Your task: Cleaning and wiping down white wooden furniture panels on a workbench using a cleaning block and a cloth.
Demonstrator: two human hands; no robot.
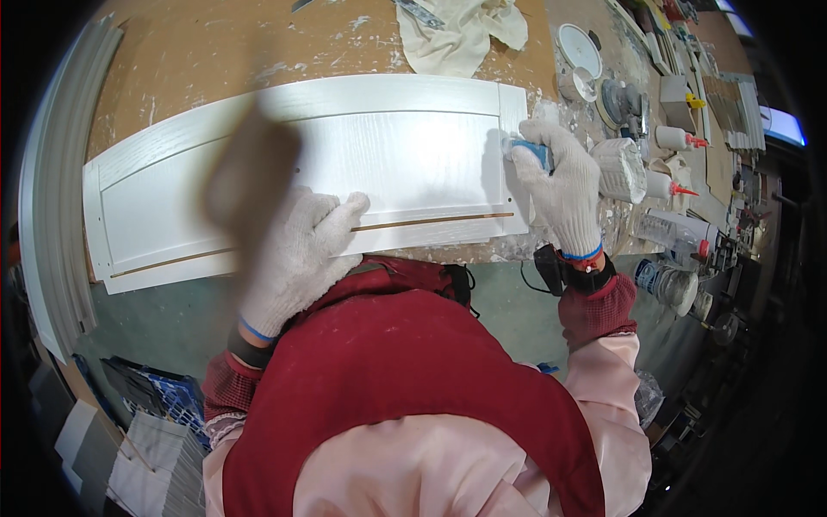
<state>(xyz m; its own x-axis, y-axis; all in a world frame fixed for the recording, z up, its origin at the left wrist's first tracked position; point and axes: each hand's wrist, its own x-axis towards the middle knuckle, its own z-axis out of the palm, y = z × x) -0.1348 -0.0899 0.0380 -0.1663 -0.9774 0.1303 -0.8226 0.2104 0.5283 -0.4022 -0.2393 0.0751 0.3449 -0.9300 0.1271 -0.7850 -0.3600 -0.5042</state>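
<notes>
A long white panel (388, 164), framed like a cabinet door with one curved long edge, lies across the bench in front of me. My left hand (301, 250), in a white knitted glove, grips its near edge, with fingers over the top; a blurred brown shape (245, 177) close to the camera covers part of that area. At the panel's right end my right hand (560, 177), gloved too, is closed round a small blue block (531, 153) and rests against the frame. A narrow brown groove (431, 221) runs along the panel's near side.
Beyond the panel lie a cream cloth (457, 39) and a scraper blade (419, 13). Right of my hand stand a white-crusted tub (618, 170), a round sander (616, 103), red-tipped glue bottles (676, 138) and a white lid (579, 50). Long white mouldings (56, 189) stand at the left.
</notes>
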